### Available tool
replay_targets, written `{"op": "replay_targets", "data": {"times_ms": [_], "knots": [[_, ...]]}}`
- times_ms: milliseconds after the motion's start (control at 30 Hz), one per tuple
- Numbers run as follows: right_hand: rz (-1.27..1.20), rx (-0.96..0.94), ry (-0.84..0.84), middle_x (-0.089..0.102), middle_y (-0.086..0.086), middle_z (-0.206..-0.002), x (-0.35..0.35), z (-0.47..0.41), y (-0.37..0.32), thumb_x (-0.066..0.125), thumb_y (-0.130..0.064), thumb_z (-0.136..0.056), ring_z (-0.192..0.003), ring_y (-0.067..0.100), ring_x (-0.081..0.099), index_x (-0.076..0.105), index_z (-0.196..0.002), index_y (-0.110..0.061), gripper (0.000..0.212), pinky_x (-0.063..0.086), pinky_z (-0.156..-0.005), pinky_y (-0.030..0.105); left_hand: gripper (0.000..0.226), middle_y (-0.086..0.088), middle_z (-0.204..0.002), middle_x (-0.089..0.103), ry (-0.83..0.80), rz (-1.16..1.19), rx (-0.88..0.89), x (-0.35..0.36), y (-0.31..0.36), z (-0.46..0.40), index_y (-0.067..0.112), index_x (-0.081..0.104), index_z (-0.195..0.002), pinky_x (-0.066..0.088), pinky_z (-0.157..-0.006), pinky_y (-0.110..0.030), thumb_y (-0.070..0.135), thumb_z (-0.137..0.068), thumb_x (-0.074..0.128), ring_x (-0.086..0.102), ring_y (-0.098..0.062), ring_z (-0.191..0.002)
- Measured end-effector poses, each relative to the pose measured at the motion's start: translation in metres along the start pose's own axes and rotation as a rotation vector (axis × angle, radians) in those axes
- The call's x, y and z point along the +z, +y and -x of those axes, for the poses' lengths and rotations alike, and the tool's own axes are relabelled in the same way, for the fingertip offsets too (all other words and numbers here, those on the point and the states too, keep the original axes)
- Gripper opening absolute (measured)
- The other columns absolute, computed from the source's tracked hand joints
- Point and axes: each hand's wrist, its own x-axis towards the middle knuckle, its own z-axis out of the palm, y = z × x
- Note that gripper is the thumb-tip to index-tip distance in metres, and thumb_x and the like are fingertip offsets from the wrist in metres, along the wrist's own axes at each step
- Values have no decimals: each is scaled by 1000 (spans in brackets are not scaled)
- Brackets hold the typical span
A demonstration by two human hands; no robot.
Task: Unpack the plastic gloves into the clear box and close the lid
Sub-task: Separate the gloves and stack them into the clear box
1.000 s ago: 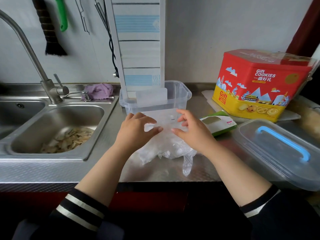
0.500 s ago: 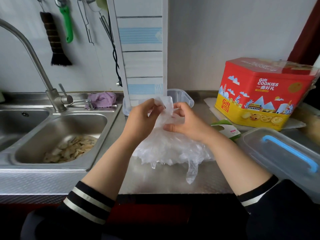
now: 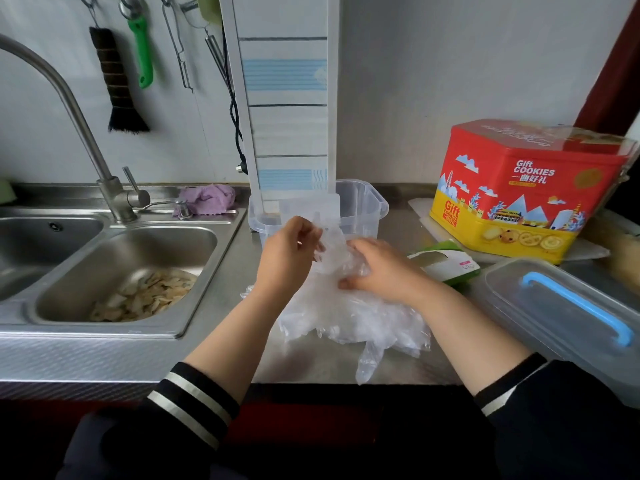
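My left hand (image 3: 291, 252) pinches the top edge of the plastic gloves (image 3: 349, 313), which lie heaped on the steel counter (image 3: 214, 303) just in front of the clear box (image 3: 367, 206). My right hand (image 3: 377, 268) curls its fingers into the heap, gripping it. The lid (image 3: 568, 317) lies off to the right, apart from the box.

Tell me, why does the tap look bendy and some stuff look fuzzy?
Head view: the wide lens bows the tap and the counter edge; the brush and the green tool are smeared by blur; daylight glares off the plastic gloves.
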Motion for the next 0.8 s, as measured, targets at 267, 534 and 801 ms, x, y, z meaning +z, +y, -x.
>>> {"op": "replay_targets", "data": {"times_ms": [267, 534, 801], "knots": [[205, -152, 554, 55, 8, -122, 17, 24, -35, 55, -54, -83, -113, 29, 53, 53, -124, -13, 58, 42, -92, 39, 15, 6, -68, 68, 9, -37, 30, 11, 14, 1, 16, 50, -90, 56, -59, -38, 29, -98, 52, 64, -12, -53], [402, -242, 110, 20, -4, -155, 23, 26, 0, 54, -59, -86, -143, 23, 16, 35, -142, -32, 65, 15, -116, 48, 11, 3, -61, 66, 49, -57, 40, 9, 11, -5, 17, 41, -94, 55, -60, -40, 24, -103, 41, 63, -15, -50], [470, -249, 23, 16, -7, -157, 8, 28, 11, 31, -69, -82, -144, 20, 6, 20, -149, -41, 73, 4, -118, 44, 16, -2, -58, 65, 196, 88, 37, -2, 22, -18, 12, 41, -97, 55, -60, -47, 23, -105, 34, 62, -22, -50]]}}
